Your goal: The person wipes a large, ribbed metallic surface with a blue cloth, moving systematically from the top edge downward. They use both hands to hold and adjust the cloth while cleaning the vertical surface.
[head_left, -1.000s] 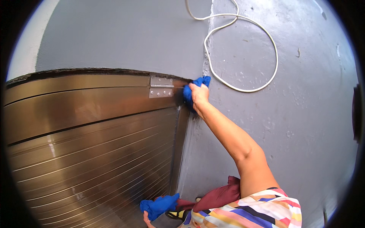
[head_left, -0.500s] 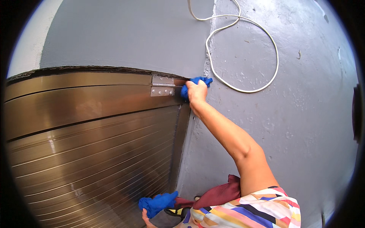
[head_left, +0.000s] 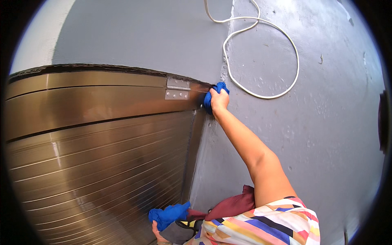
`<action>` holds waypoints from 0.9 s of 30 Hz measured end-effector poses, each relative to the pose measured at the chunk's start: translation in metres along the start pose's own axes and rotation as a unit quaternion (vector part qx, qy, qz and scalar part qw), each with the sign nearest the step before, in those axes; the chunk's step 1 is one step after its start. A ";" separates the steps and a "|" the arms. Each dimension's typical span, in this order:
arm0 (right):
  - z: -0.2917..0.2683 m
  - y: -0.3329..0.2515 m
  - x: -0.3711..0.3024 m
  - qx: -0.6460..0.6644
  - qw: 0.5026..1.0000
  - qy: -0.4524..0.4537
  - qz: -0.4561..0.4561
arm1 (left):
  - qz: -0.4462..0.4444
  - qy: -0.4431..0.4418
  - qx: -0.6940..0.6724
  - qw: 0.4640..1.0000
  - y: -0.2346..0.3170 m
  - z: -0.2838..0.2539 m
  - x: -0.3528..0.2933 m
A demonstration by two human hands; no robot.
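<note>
My right hand (head_left: pixel 220 100) is closed around a crumpled blue cloth (head_left: pixel 208 103), pressing it against the corner where the bronze-coloured metal door (head_left: pixel 94 102) frame meets the grey wall. Just left of the cloth sits a silver hinge (head_left: pixel 177 89) with screws. Low in the view, my left hand (head_left: pixel 156 231) is partly visible, closed on a second bunched blue cloth (head_left: pixel 169 215). That cloth hangs in front of the ribbed door panel. Most of the left hand's fingers are hidden by the cloth and the picture's lower edge.
A white cable (head_left: pixel 297 61) hangs in a loop on the grey wall (head_left: pixel 335 122), above and right of my right hand. Maroon fabric (head_left: pixel 234 204) lies beside my patterned sleeve. A dark object (head_left: pixel 384 122) shows at the far right rim.
My right hand and its cloth have shifted slightly right, away from the hinge and toward the wall. The left hand still holds its cloth, nearly in the same place. The view has shifted a little.
</note>
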State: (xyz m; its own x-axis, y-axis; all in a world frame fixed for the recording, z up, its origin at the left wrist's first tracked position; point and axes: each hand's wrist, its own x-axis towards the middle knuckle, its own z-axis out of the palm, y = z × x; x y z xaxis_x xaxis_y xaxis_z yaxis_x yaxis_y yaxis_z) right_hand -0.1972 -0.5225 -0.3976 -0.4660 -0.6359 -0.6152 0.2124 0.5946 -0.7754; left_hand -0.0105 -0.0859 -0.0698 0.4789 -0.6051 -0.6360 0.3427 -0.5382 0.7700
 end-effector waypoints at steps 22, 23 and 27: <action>-0.030 -0.060 -0.116 0.239 0.942 -0.154 -0.178 | 0.003 0.011 -0.043 0.999 -0.004 -0.008 -0.003; -0.032 -0.061 -0.115 0.253 0.940 -0.163 -0.161 | 0.001 0.010 -0.045 0.999 -0.005 -0.008 -0.003; -0.033 -0.064 -0.097 0.305 0.916 -0.233 -0.114 | -0.004 0.005 -0.053 0.999 -0.004 -0.010 0.002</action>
State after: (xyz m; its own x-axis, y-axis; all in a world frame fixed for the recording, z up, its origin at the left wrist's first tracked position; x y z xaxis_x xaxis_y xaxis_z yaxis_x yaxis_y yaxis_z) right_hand -0.1942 -0.4821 -0.2835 -0.1703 -0.9353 -0.3103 0.6614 0.1250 -0.7395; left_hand -0.0027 -0.0786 -0.0740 0.4829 -0.5949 -0.6425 0.4301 -0.4780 0.7659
